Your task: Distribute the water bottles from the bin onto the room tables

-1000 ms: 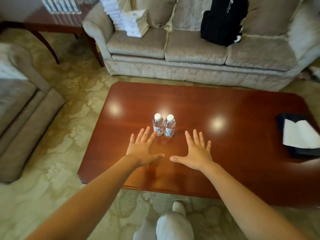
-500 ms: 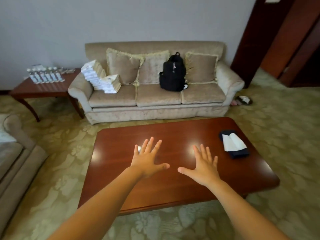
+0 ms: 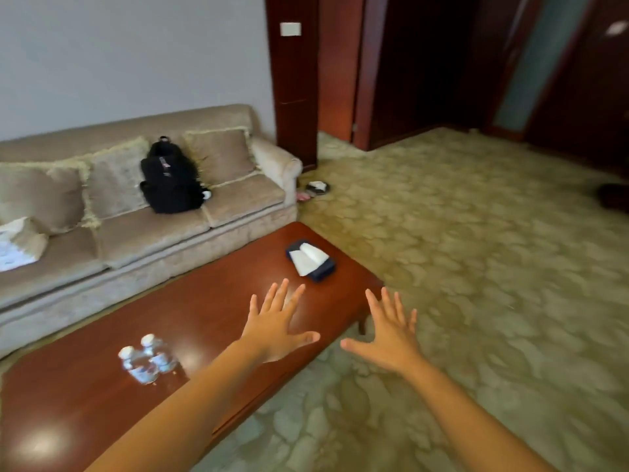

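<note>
Both hands are empty, fingers spread: the left hand [image 3: 275, 327] over the table [image 3: 221, 311], the right hand [image 3: 388, 338] past its edge, above the carpet [image 3: 476, 301]. Two bottles [image 3: 146, 361] stand touching on the table beside the left forearm [image 3: 190, 396]; a careless swing of that arm could topple them. The bin is out of sight. Half a second ago the view faced the sofa [image 3: 153, 240] squarely; now it has swung right, toward the doorway [image 3: 425, 63].
</note>
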A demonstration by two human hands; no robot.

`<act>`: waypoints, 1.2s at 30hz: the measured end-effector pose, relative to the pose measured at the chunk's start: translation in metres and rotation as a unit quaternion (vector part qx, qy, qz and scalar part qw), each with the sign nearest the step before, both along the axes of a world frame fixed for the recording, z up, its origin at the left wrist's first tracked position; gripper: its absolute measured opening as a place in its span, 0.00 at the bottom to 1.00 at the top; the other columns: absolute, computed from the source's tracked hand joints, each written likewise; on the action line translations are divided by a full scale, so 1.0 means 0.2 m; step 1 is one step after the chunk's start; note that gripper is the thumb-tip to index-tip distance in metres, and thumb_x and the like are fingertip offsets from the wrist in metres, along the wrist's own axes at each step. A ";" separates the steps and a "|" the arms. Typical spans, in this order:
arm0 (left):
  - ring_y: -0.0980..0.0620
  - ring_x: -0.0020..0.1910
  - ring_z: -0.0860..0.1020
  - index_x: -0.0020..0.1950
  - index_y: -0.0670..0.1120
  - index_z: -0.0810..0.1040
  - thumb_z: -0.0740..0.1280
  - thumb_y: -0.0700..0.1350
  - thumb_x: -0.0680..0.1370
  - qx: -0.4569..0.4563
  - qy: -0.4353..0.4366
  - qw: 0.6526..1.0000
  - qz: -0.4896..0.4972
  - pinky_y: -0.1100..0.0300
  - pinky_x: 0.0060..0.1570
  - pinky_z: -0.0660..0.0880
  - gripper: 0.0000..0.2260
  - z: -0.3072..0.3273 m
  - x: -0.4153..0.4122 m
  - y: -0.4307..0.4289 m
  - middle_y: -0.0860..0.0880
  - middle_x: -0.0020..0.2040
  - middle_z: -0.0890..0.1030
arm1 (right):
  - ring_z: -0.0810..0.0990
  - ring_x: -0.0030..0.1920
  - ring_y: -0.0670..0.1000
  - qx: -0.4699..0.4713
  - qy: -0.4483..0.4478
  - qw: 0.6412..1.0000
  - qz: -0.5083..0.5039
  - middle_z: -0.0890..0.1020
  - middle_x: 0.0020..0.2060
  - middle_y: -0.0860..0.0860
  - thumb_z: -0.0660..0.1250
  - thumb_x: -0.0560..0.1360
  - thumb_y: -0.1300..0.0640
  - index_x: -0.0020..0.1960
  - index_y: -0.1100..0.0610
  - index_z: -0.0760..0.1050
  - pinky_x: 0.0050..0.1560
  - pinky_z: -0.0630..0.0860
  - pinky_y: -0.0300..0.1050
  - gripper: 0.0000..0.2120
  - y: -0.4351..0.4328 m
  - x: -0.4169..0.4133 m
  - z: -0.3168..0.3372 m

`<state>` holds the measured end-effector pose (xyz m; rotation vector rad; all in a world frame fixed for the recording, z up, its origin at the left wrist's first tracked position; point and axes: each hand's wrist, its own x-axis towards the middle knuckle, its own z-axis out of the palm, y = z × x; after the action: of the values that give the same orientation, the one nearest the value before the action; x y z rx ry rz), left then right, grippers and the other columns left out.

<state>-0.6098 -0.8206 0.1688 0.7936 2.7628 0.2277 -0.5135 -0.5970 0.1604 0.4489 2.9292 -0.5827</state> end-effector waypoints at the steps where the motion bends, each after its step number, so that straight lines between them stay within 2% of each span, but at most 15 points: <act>1: 0.48 0.77 0.33 0.78 0.61 0.35 0.54 0.76 0.70 0.000 0.001 1.000 -0.019 0.38 0.74 0.36 0.45 0.00 0.04 0.11 0.51 0.79 0.33 | 0.32 0.79 0.55 0.004 0.002 1.000 -0.018 0.36 0.80 0.52 0.63 0.66 0.23 0.80 0.44 0.36 0.75 0.35 0.65 0.57 0.10 0.09 0.00; 4: 0.48 0.78 0.33 0.78 0.60 0.36 0.54 0.77 0.69 0.009 -0.009 0.997 -0.070 0.38 0.73 0.36 0.46 0.01 0.20 0.45 0.51 0.79 0.34 | 0.31 0.79 0.55 0.013 0.001 0.998 -0.066 0.36 0.80 0.51 0.64 0.65 0.23 0.81 0.44 0.37 0.76 0.34 0.64 0.57 0.38 0.36 0.01; 7: 0.49 0.78 0.34 0.78 0.61 0.36 0.46 0.81 0.61 0.027 -0.016 0.992 -0.119 0.40 0.73 0.35 0.51 0.02 0.39 0.78 0.52 0.79 0.34 | 0.32 0.79 0.55 0.025 -0.001 0.992 -0.121 0.36 0.80 0.51 0.64 0.64 0.23 0.81 0.44 0.38 0.76 0.34 0.64 0.58 0.63 0.62 0.02; 12: 0.49 0.78 0.34 0.77 0.60 0.34 0.41 0.82 0.56 0.017 -0.008 0.979 -0.203 0.40 0.74 0.36 0.53 -0.01 0.68 1.24 0.52 0.79 0.33 | 0.32 0.79 0.55 0.025 -0.006 0.980 -0.199 0.36 0.80 0.51 0.64 0.64 0.23 0.81 0.44 0.37 0.76 0.34 0.63 0.58 0.95 1.07 0.02; 14: 0.48 0.78 0.33 0.77 0.60 0.34 0.39 0.82 0.56 0.005 -0.003 0.971 -0.239 0.39 0.73 0.36 0.54 -0.03 0.79 1.40 0.51 0.79 0.33 | 0.32 0.79 0.55 0.028 -0.011 0.972 -0.233 0.36 0.80 0.51 0.63 0.64 0.22 0.81 0.44 0.37 0.76 0.35 0.64 0.58 1.05 1.23 0.00; 18: 0.48 0.78 0.34 0.77 0.60 0.33 0.44 0.80 0.61 -0.015 0.005 0.953 -0.303 0.39 0.74 0.36 0.50 -0.04 1.03 1.68 0.51 0.79 0.33 | 0.32 0.79 0.56 0.025 -0.008 0.953 -0.301 0.36 0.80 0.52 0.64 0.65 0.23 0.81 0.45 0.38 0.76 0.35 0.63 0.57 1.22 1.56 0.01; 24: 0.48 0.78 0.35 0.77 0.60 0.34 0.39 0.83 0.55 -0.015 0.005 0.910 -0.415 0.38 0.73 0.37 0.54 -0.02 1.32 2.04 0.50 0.79 0.34 | 0.31 0.79 0.56 0.022 -0.004 0.915 -0.402 0.36 0.80 0.51 0.64 0.66 0.24 0.80 0.44 0.36 0.76 0.33 0.63 0.56 1.35 1.98 0.01; 27: 0.48 0.78 0.35 0.77 0.59 0.35 0.49 0.80 0.63 -0.022 0.009 0.888 -0.460 0.38 0.74 0.37 0.50 -0.03 1.46 2.20 0.50 0.79 0.34 | 0.31 0.79 0.56 0.015 0.001 0.893 -0.449 0.36 0.80 0.52 0.63 0.67 0.24 0.81 0.44 0.37 0.76 0.33 0.63 0.56 1.38 2.15 0.00; 28: 0.48 0.78 0.35 0.77 0.59 0.34 0.49 0.80 0.64 -0.024 0.009 0.879 -0.476 0.38 0.74 0.36 0.49 -0.03 1.50 2.26 0.50 0.79 0.34 | 0.31 0.79 0.56 0.012 0.003 0.886 -0.464 0.36 0.80 0.52 0.64 0.67 0.24 0.81 0.44 0.37 0.76 0.32 0.62 0.56 1.40 2.20 -0.01; 32: 0.48 0.78 0.35 0.77 0.59 0.34 0.38 0.81 0.54 -0.020 0.010 0.844 -0.535 0.38 0.73 0.36 0.55 -0.06 1.68 2.51 0.50 0.79 0.33 | 0.31 0.78 0.56 0.000 0.002 0.855 -0.519 0.36 0.80 0.52 0.64 0.68 0.26 0.81 0.45 0.37 0.76 0.32 0.62 0.55 1.48 2.39 -0.01; 34: 0.48 0.78 0.35 0.77 0.59 0.35 0.37 0.82 0.54 -0.012 0.003 0.827 -0.562 0.38 0.74 0.36 0.55 -0.08 1.76 2.64 0.49 0.79 0.34 | 0.31 0.78 0.56 -0.005 0.000 0.838 -0.546 0.36 0.80 0.52 0.64 0.68 0.26 0.81 0.46 0.37 0.75 0.31 0.62 0.55 1.55 2.47 -0.02; 36: 0.47 0.78 0.34 0.78 0.59 0.36 0.42 0.82 0.58 -0.006 -0.006 0.808 -0.589 0.38 0.73 0.35 0.53 -0.07 1.83 2.78 0.49 0.79 0.34 | 0.31 0.78 0.56 0.000 -0.002 0.820 -0.572 0.36 0.80 0.51 0.64 0.68 0.25 0.81 0.46 0.37 0.75 0.32 0.63 0.55 1.63 2.54 -0.02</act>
<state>-0.2435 -0.2652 0.1546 2.2279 1.7361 -0.0471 -0.0063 -0.2718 0.1556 2.2056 2.3148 -0.6267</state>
